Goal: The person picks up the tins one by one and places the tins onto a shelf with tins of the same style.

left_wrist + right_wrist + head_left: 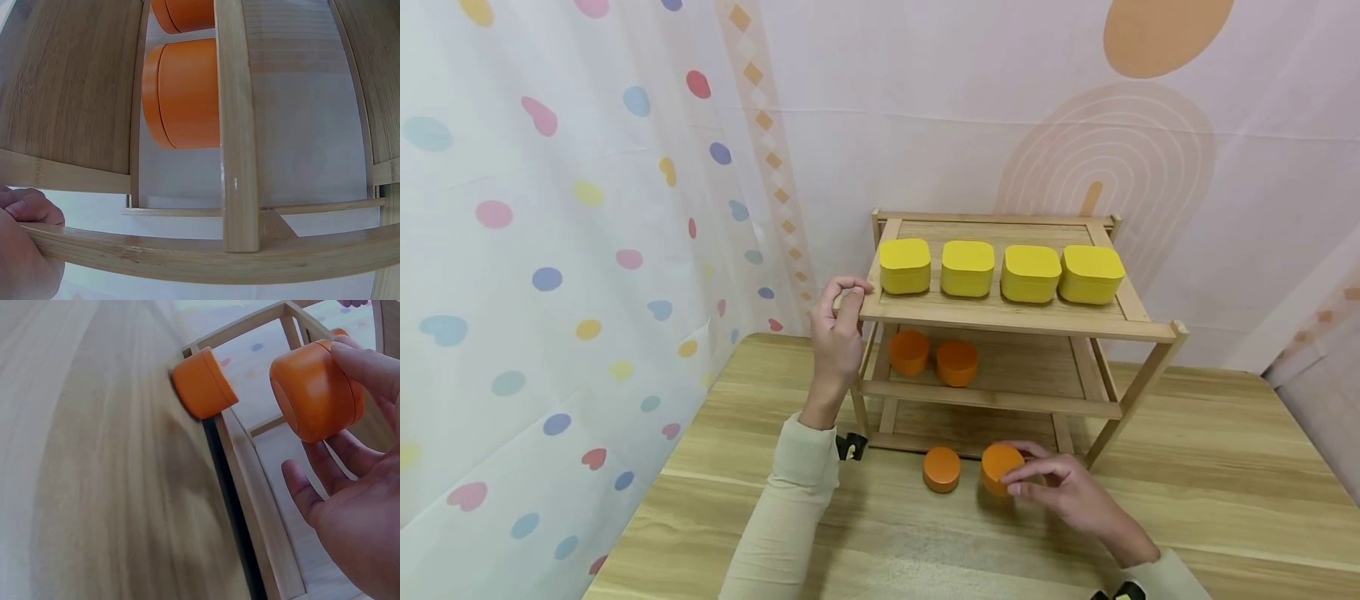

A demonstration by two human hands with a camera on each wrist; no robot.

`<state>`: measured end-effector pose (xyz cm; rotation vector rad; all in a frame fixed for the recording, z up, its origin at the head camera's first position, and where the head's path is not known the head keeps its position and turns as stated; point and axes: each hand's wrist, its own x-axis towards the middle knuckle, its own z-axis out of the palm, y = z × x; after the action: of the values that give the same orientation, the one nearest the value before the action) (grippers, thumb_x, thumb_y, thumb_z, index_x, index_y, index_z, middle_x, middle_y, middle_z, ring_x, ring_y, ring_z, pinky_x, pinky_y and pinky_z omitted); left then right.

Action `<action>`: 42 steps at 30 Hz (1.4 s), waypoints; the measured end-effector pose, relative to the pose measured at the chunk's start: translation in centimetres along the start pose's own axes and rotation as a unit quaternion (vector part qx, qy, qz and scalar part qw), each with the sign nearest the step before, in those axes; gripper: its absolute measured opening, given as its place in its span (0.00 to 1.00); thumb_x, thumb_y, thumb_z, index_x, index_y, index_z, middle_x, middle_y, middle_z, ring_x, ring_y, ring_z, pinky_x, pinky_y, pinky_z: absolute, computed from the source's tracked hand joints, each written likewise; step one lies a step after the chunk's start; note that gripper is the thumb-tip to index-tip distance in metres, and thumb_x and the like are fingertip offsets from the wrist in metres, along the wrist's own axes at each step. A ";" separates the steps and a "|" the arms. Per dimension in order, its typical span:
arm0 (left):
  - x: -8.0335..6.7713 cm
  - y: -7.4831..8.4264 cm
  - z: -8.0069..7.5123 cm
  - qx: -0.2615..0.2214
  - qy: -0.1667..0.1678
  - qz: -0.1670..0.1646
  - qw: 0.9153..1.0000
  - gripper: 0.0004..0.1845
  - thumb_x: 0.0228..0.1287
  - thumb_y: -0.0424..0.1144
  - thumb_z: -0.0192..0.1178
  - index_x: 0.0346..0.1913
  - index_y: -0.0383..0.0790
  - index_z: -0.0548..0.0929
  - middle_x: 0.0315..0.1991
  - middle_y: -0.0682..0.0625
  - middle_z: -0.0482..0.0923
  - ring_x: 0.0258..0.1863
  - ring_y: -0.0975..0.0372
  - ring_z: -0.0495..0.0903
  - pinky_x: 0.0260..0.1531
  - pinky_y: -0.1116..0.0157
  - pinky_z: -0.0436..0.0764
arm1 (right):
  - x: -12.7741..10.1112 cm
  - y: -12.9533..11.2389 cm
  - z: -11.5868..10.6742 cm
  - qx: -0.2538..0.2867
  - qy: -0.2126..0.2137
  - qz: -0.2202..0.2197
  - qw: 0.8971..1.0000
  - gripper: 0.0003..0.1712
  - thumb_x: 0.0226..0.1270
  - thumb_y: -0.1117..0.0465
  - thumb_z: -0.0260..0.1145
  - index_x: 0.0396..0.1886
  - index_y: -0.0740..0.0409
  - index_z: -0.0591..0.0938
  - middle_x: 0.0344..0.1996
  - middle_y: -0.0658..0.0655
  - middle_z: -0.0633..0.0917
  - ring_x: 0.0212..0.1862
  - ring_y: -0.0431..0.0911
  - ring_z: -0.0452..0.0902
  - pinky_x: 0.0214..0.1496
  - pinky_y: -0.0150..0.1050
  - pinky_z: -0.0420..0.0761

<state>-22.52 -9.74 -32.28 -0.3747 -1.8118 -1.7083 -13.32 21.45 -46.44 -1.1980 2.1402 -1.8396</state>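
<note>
My left hand [837, 337] grips the front left corner of a three-tier wooden rack [1015, 321]. In the left wrist view its fingers [31, 206] curl at the end of a rail. Low in front of the rack, my right hand [1063, 493] holds a round orange tin [312, 394] between thumb and fingers, raised off the table and tilted. A second orange tin [942, 469] stands on the table just left of it, by the bottom rail. Two more orange tins [909, 353] sit at the left of the middle shelf.
Several yellow square tins [967, 268] stand in a row on the top shelf. Wood-grain table surface [715, 500] runs out on both sides of the rack. A patterned curtain [587, 292] hangs at the left and behind. The rack's right legs [1138, 392] slant beside my right hand.
</note>
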 end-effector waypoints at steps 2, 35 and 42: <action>0.0 0.0 0.0 -0.003 -0.001 -0.001 1.000 0.14 0.74 0.39 0.47 0.41 0.33 0.80 0.11 0.55 0.57 0.09 0.64 0.52 0.10 0.69 0.54 | 0.1 0.0 0.0 0.005 -0.001 0.001 1.000 0.15 0.63 0.78 0.62 0.46 0.64 0.87 0.63 0.72 0.72 0.63 0.39 0.72 0.61 0.31 0.74; -0.1 0.0 -0.1 -0.006 -0.001 -0.009 1.000 0.14 0.75 0.40 0.48 0.41 0.33 0.80 0.10 0.55 0.57 0.09 0.65 0.52 0.10 0.69 0.53 | 2.1 -2.6 -1.0 -0.019 0.003 0.019 1.000 0.14 0.62 0.77 0.65 0.43 0.60 0.88 0.64 0.61 0.74 0.63 0.39 0.73 0.58 0.32 0.77; 0.0 -0.2 0.0 -0.004 -0.001 -0.005 1.000 0.15 0.74 0.41 0.47 0.41 0.33 0.80 0.10 0.55 0.57 0.08 0.64 0.52 0.10 0.69 0.53 | 2.4 -3.1 -1.3 -0.033 0.017 0.021 0.999 0.15 0.61 0.77 0.65 0.42 0.59 0.89 0.65 0.56 0.75 0.64 0.39 0.72 0.59 0.32 0.75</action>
<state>-22.63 -9.78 -32.40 -0.3723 -1.8123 -1.7232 -14.16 21.19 -42.43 -1.1326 2.2428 -1.7983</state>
